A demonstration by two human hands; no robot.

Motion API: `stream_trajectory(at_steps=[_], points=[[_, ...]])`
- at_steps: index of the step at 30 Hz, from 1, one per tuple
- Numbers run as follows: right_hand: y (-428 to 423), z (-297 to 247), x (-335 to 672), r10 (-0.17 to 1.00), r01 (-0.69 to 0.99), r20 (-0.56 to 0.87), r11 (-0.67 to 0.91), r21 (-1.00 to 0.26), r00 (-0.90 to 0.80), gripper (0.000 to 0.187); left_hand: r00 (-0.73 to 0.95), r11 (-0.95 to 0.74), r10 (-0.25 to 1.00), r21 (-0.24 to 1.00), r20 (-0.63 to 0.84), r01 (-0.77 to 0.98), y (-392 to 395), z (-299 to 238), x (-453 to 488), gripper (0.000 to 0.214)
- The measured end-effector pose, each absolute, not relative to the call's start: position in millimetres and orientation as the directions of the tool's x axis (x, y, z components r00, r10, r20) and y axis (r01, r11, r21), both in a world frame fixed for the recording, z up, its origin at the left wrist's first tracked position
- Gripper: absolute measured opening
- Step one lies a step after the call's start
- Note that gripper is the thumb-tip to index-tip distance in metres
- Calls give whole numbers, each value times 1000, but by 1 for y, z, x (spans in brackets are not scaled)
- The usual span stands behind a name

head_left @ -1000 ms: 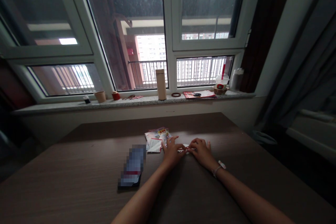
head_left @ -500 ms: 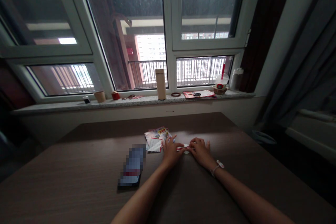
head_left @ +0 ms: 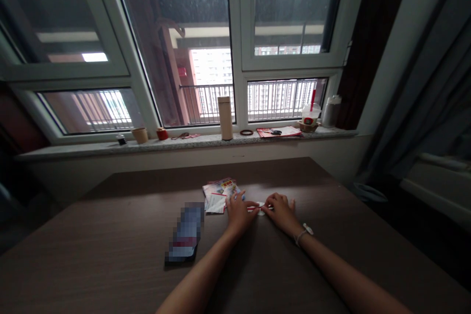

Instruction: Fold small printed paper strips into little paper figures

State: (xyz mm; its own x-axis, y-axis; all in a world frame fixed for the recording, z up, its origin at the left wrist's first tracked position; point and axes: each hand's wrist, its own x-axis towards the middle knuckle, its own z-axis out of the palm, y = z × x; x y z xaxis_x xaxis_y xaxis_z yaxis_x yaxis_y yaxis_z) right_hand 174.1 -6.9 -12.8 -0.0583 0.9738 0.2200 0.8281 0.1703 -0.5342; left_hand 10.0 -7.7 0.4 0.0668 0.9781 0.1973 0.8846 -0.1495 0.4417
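Pinching a little red and white paper [head_left: 261, 212] here, both hands at once, on a brown counter [head_left: 110, 235]. It's lying in from the far edge, over toward the far right corner. The left hand [head_left: 254, 207] is closing thumb and forefinger on its left end, other fingers spreading out. The right hand [head_left: 269, 208] is curling in from the other side and gripping the right end, with a pale band [head_left: 300, 236] circling that wrist. Fingertips are covering a lot of the paper, so I can't tell how it's folded.

Some printed leaflets [head_left: 215, 203] are lying in a messy pile just left of the left hand; can't tell if they're touching it. A dark flat thing [head_left: 186, 233] is sitting nearer the left edge, all pixelated.

Past the far edge, a tan bottle [head_left: 225, 122] is standing upright on the windowsill [head_left: 206, 143], with scissors [head_left: 275, 132] lying on red and white sheets [head_left: 290, 132] toward the sill's right end.
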Motion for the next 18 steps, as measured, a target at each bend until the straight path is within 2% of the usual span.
stream_trajectory(at_steps=[6,18], points=[[-7,-10,174,979,816,203,144,-559,-34,18,49,-107,988,423,146,900,-8,2,9,24],[-6,-10,170,978,824,210,129,-552,-12,19,54,-124,983,416,177,901,-7,-1,8,22]])
